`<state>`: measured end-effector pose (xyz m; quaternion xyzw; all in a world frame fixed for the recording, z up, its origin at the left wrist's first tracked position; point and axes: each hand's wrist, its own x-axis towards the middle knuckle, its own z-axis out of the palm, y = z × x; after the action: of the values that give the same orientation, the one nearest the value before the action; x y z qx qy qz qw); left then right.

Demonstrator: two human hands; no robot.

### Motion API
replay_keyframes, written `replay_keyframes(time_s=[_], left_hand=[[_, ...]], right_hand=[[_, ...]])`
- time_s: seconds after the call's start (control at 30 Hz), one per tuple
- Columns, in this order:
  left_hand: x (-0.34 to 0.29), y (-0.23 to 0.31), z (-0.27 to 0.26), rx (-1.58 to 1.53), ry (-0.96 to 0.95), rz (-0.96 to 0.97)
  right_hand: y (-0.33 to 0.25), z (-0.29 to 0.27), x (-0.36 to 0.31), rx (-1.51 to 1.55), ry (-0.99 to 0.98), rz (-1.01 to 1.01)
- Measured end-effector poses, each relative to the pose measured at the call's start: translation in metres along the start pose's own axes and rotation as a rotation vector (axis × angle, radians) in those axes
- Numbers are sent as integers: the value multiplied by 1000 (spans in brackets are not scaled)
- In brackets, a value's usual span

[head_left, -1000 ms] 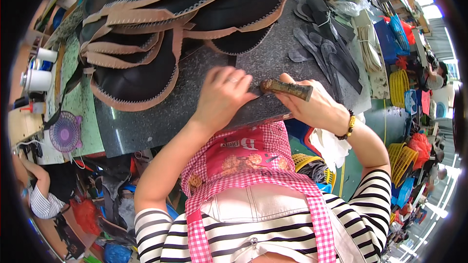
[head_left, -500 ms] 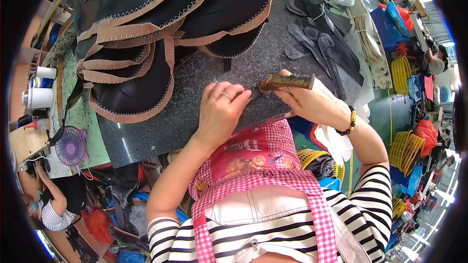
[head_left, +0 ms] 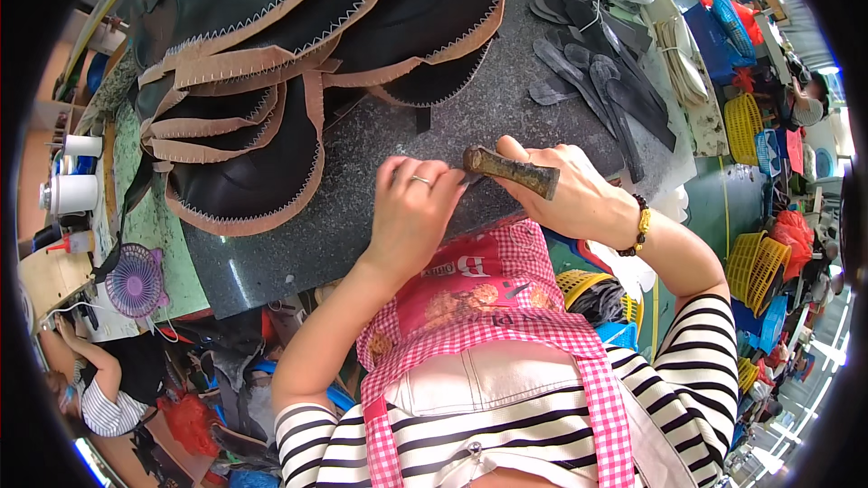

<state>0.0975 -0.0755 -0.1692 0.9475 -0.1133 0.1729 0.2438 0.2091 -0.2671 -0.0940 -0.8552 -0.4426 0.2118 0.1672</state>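
My right hand [head_left: 579, 194] is closed around a hammer [head_left: 514, 172] with a worn, rusty-brown head; its handle is mostly hidden by the palm. The round end of the head lies right by the fingertips of my left hand [head_left: 416, 208]. Those fingers pinch a small dark piece [head_left: 470, 178] over the near edge of the dark speckled stone slab [head_left: 362, 158]. Most of the piece is covered by my fingers. Black shoe uppers [head_left: 249, 176] with tan, zigzag-stitched edging lie overlapped at the slab's far left.
Black cut strips [head_left: 608, 90], some tied in a bundle, lie at the far right of the slab. Beside them is a stack of pale strips [head_left: 680, 63]. A purple fan [head_left: 136, 280] stands at left, near another person [head_left: 99, 389]. Yellow baskets [head_left: 758, 271] stand at right.
The hammer and my right hand have moved left, bringing the head close against the left fingertips; the head has tilted, its flat end lower. My left hand has barely moved.
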Motion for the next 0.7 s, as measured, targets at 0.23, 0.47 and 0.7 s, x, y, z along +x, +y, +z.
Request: replay_keyframes(time_s=[0.23, 0.47, 0.7], left_hand=[[-6, 1, -5, 83, 31, 50], [-20, 5, -19, 140, -33, 43], [-39, 7, -27, 263, -16, 69]], right_hand=[[-1, 1, 2, -5, 64, -56], [-10, 7, 7, 35, 78, -99], [-13, 10, 14, -41, 57, -204]])
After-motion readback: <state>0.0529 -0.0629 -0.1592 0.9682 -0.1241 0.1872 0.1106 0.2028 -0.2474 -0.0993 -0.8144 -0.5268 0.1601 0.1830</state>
